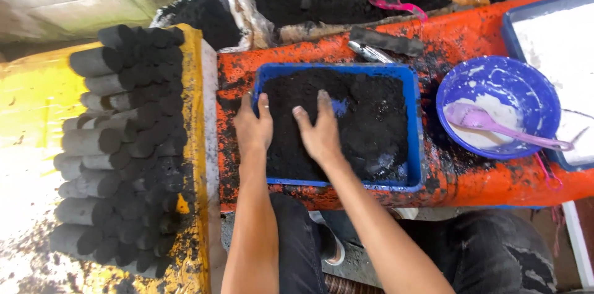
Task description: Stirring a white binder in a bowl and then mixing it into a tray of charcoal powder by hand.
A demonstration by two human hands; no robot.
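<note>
My left hand and right hand lie flat, grip open, on the black charcoal powder filling the blue rectangular plastic tray on the orange surface. At three o'clock sits a round blue bowl; at nine o'clock, stacked dark cylindrical briquettes.

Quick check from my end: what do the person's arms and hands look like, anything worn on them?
Both forearms are bare, no sleeves in view. The left hand and right hand wear no gloves, rings or watch, and black powder smudges the fingers.
</note>
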